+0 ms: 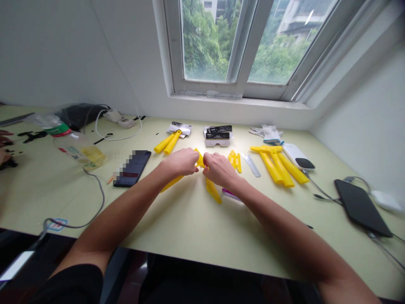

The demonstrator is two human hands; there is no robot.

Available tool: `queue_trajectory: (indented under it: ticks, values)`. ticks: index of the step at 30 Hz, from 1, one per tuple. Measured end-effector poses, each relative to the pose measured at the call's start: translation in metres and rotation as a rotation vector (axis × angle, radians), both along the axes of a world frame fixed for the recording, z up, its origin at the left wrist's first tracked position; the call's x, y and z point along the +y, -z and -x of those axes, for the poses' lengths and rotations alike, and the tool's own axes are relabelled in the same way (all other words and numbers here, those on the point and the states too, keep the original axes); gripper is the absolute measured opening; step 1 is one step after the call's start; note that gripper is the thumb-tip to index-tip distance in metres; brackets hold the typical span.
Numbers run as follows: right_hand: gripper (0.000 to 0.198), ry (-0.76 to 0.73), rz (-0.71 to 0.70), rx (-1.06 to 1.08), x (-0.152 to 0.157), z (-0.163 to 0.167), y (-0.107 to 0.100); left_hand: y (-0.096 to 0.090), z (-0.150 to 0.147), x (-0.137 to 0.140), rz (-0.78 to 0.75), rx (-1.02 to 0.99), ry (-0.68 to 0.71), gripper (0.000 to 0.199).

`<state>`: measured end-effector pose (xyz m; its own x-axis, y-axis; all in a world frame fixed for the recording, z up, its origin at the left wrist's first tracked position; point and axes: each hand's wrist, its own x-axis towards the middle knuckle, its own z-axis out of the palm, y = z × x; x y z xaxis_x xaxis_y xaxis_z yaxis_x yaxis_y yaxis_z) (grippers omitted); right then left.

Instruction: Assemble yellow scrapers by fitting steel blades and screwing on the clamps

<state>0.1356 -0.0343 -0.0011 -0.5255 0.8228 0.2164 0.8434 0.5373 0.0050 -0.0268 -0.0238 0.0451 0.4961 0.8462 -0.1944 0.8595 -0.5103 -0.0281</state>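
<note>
In the head view, my left hand [186, 161] and my right hand [219, 165] meet over the middle of the table. Both have their fingers closed on a yellow plastic scraper [199, 158], whose head shows between them. A yellow length [172, 183] sticks out below my left wrist and looks like its handle. Just under my right hand lies a curved yellow piece [214, 192]; whether it touches the fingers I cannot tell. A purple-edged clear tube [232, 194] sits beneath my right wrist. My fingertips are partly hidden.
T-shaped yellow scrapers [278, 166] lie at right, two yellow handles [168, 142] at back left. Small yellow parts [234, 161], metal strips [250, 164], black-and-white boxes [217, 136], phone [133, 169], tilted bottle [74, 145], power bank [362, 207] and cables surround. Another person's hand [4, 147] shows far left.
</note>
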Motion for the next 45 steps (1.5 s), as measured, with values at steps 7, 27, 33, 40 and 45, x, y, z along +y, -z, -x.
queue_trajectory:
  ticks: [7, 27, 33, 40, 45]
  values:
    - [0.015, -0.027, 0.02, 0.039, 0.006, -0.009, -0.007, -0.004, 0.007, 0.003, -0.042, 0.015, -0.043, 0.027]
    - [0.027, -0.19, 0.149, 0.043, 0.019, -0.01, 0.007, -0.024, 0.029, 0.016, -0.16, -0.104, -0.205, 0.029]
    - [0.029, -0.151, 0.128, 0.118, 0.023, -0.018, 0.003, -0.025, 0.028, 0.015, -0.132, -0.145, -0.202, 0.026]
    - [0.027, 0.005, 0.27, 0.473, 0.032, -0.042, -0.025, -0.023, 0.027, 0.018, 0.0, -0.219, -0.074, 0.033]
    - [0.029, -0.084, 0.709, 0.903, 0.028, -0.041, -0.036, -0.022, 0.013, 0.008, -0.005, -0.367, 0.059, 0.031]
